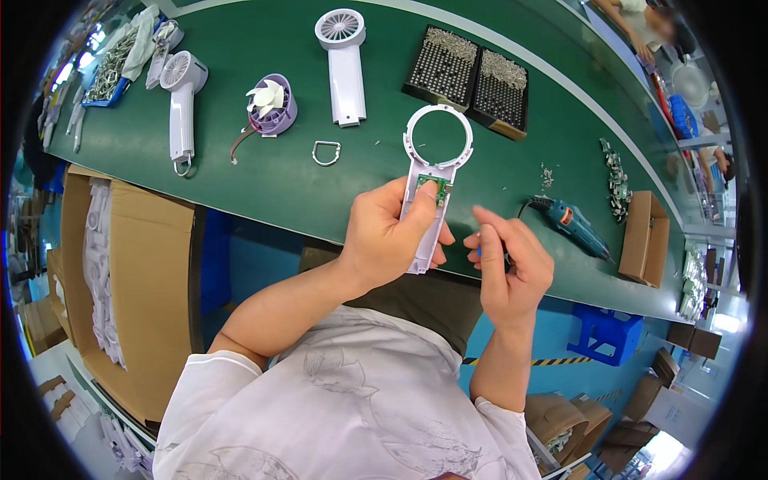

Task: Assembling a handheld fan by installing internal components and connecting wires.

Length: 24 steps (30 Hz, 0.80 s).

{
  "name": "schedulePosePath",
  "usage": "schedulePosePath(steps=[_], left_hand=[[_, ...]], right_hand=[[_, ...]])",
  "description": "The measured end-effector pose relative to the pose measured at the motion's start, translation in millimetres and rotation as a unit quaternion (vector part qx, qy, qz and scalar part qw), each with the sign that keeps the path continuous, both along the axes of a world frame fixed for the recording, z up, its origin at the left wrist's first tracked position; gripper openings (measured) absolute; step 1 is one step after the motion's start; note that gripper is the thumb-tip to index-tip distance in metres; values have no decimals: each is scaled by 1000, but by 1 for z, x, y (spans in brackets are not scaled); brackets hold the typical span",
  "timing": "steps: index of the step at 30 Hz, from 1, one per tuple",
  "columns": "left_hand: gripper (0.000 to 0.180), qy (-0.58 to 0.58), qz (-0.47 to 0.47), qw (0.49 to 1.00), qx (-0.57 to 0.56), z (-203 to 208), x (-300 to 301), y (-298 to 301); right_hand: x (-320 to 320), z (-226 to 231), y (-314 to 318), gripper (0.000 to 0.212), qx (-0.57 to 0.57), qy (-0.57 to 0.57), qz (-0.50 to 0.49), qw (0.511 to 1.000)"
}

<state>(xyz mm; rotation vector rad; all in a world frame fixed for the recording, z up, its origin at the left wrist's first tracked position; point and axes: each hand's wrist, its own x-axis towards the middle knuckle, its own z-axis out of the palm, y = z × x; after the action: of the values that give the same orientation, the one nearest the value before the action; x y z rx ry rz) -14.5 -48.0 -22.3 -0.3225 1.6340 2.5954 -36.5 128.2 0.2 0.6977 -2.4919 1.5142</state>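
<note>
My left hand (376, 240) is closed around the handle of a white fan housing half (422, 258), its open ring pointing away from me. The left thumb presses on a small green circuit board (442, 186) seated at the top of the handle, just below the ring. To the right of the housing, my right hand (518, 268) is held apart from it, with thumb and fingers curled together. A bit of blue shows between those fingertips; what it is cannot be made out.
A teal electric screwdriver (578, 227) lies on the green table right of my hands. Two black screw trays (472, 106) stand behind. Farther left are a D-shaped ring (326, 163), a fan motor unit (279, 120) and white handheld fans (346, 84). Cardboard boxes (152, 296) flank the table.
</note>
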Motion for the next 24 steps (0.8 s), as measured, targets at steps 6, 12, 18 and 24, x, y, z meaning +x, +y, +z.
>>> schedulePosePath(steps=[6, 12, 18, 24], left_hand=[[27, -12, 4, 1000, -9, -1, 1, 3], [27, -18, 8, 1000, -2, 0, 0, 3], [26, -22, 9, 999, -24, 1, 0, 3], [24, -18, 16, 999, -48, 0, 1, 6]], right_hand=[[0, -5, -11, 7, -170, -193, -84, 963], [-9, -14, -9, 10, -184, -262, -108, 941], [-8, -14, -6, 13, -204, -249, -64, 945], [-10, -26, -15, 21, -246, -154, -106, 951]])
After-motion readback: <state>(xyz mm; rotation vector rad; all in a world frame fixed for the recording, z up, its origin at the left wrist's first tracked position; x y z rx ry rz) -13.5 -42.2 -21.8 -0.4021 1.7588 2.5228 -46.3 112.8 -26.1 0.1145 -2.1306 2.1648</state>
